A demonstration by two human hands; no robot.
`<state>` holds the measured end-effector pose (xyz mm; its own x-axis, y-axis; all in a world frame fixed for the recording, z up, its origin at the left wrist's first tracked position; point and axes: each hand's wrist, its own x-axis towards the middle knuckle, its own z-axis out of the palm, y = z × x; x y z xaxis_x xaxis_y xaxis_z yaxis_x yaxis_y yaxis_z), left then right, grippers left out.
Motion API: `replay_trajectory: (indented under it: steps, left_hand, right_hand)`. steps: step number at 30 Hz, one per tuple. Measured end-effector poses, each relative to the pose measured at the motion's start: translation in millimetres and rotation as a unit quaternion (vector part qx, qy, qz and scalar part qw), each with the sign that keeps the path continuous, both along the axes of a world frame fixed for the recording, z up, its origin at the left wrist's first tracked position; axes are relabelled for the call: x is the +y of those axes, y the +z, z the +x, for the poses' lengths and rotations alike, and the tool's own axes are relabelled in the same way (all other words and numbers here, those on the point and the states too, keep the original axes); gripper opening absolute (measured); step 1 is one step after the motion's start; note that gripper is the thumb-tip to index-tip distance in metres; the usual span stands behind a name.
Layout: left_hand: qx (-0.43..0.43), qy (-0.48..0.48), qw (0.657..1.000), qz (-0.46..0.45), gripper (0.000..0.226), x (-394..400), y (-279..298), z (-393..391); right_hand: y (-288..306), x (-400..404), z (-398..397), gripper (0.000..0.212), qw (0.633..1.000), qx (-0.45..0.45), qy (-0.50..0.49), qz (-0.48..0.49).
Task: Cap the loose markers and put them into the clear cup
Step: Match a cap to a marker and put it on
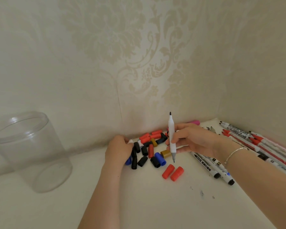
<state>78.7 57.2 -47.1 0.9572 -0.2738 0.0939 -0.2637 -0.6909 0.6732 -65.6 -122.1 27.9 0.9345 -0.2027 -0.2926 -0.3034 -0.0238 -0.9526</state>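
Observation:
My right hand (193, 139) grips a white double-ended marker (171, 134) upright, both black tips bare. My left hand (118, 148) reaches into a heap of loose caps (149, 149), red, black, blue and gold; its curled fingers pinch what looks like a small white cap (130, 141), partly hidden. Two red caps (172, 172) lie apart at the front. Several uncapped markers (241, 142) lie in a pile to the right, some under my right forearm. The clear cup (30, 151) stands at the far left, with nothing in it.
The white tabletop (147, 204) meets patterned wallpaper at the back and on the right, forming a corner. A pink marker (195, 121) lies against the back wall. A few dark ink specks (201, 193) mark the table at the front right.

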Motion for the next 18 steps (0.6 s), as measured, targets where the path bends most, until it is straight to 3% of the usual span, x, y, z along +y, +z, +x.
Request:
replay_trajectory:
  steps: [3, 6, 8, 14, 18]
  left_hand:
    - [-0.077, -0.032, 0.989, -0.124, 0.02, -4.7, 9.4, -11.6]
    - [0.003, -0.097, 0.951, -0.295, 0.021, -10.3, 25.6, -24.2]
    - [0.041, -0.133, 0.925, -0.352, 0.023, -11.5, 32.4, -30.0]
    - [0.042, -0.182, 0.903, -0.387, 0.022, -12.9, 34.7, -30.9]
    - [0.039, -0.186, 0.895, -0.403, 0.022, -13.2, 35.0, -30.3]
  right_hand:
    - [-1.0, 2.4, 3.4, 0.024, 1.0, -0.021, -0.01, -0.018]
    - [-0.9, 6.3, 7.4, 0.029, 0.992, -0.052, -0.04, -0.103]
    - [-0.4, 8.2, 9.9, 0.025, 0.975, -0.075, -0.058, -0.201]
    - [-2.9, 10.1, 15.6, 0.023, 0.892, -0.092, -0.069, -0.437]
    - [-1.0, 12.8, 15.6, 0.024, 0.853, -0.075, -0.073, -0.511]
